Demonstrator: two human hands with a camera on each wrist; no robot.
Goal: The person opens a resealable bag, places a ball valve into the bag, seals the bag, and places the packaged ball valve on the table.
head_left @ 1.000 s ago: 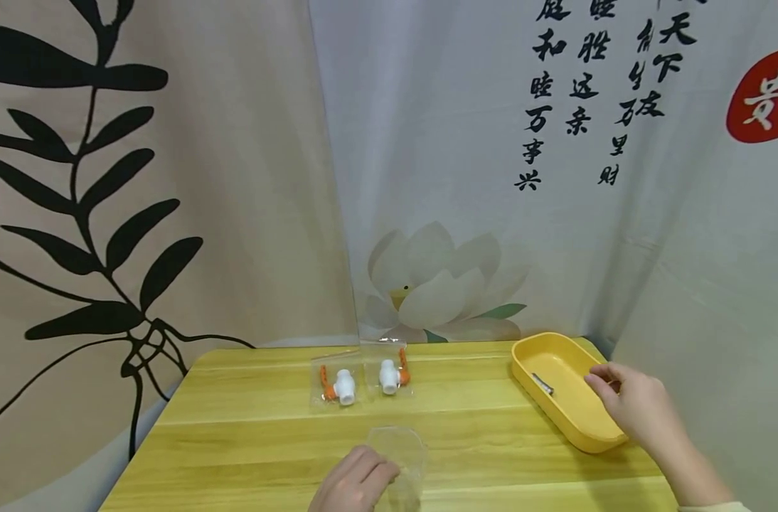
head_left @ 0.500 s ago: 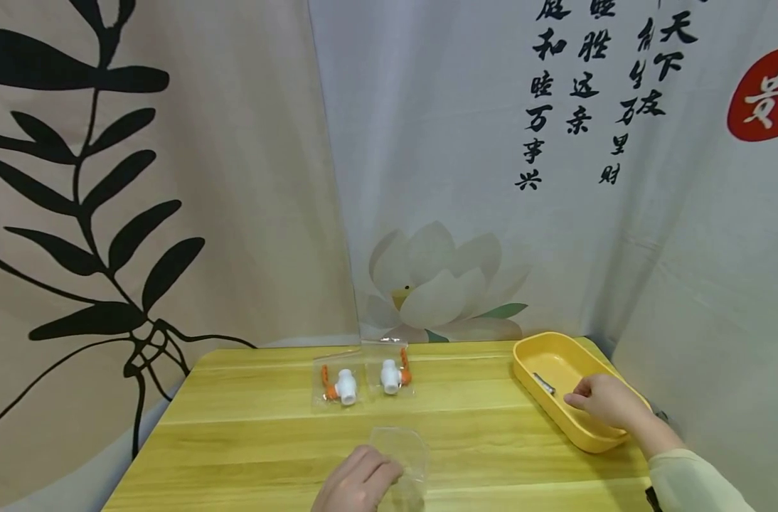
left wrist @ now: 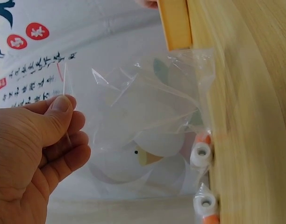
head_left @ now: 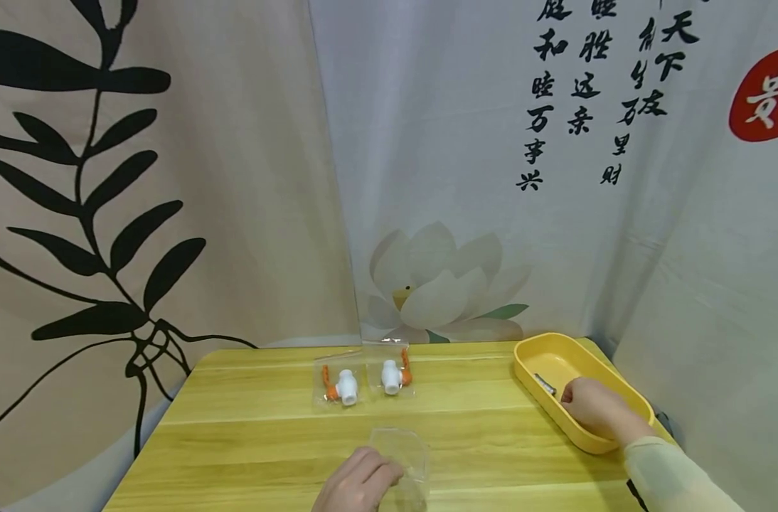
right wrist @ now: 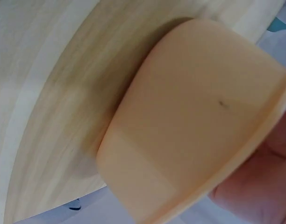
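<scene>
In the head view my left hand (head_left: 357, 480) pinches a clear plastic bag (head_left: 402, 455) over the front of the table. The left wrist view shows the thumb and index finger at the bag's (left wrist: 138, 93) edge, and nothing shows inside it. My right hand (head_left: 590, 407) reaches down into a yellow tray (head_left: 549, 416), its fingers bent toward the floor of the tray. Beside its fingertips lies a small silvery piece (head_left: 545, 384). The fingertips are largely hidden, and I cannot tell whether they hold anything. In the right wrist view the tray's wall (right wrist: 194, 112) covers most of the hand.
Two small clear bags stand at the back of the table (head_left: 267, 441), each with a white fitting and an orange handle: the left fitting (head_left: 347, 387) and the right fitting (head_left: 391, 377). Behind the table hangs a printed curtain (head_left: 427, 178).
My right hand has moved left and down, from above the tray's right rim into the tray, close to the silvery piece. My left hand and the bag stay almost where they were.
</scene>
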